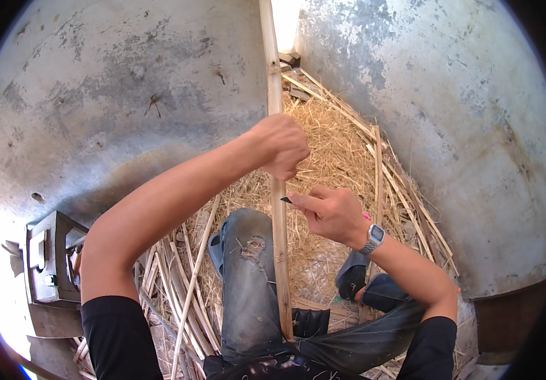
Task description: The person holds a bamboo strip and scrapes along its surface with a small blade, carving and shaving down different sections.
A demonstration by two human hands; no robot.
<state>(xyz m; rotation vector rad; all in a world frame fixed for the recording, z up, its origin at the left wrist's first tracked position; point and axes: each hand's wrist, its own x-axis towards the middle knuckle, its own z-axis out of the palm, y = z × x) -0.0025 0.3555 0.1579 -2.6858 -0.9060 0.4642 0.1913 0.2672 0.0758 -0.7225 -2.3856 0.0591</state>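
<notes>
A long pale bamboo strip stands nearly upright in front of me, running from the top of the view down to my lap. My left hand is closed in a fist around it at about its middle. Just below and to the right, my right hand is closed on a small knife. Only its dark pointed blade tip shows, close beside the strip's right edge; whether it touches is hard to tell. A bit of pink shows near the wrist, and my fingers hide most of the handle.
Fine shavings cover the floor ahead. Long strips lie along the right wall, and more strips are heaped at my left. A worn grey wall rises at left, near a dark box-like metal frame.
</notes>
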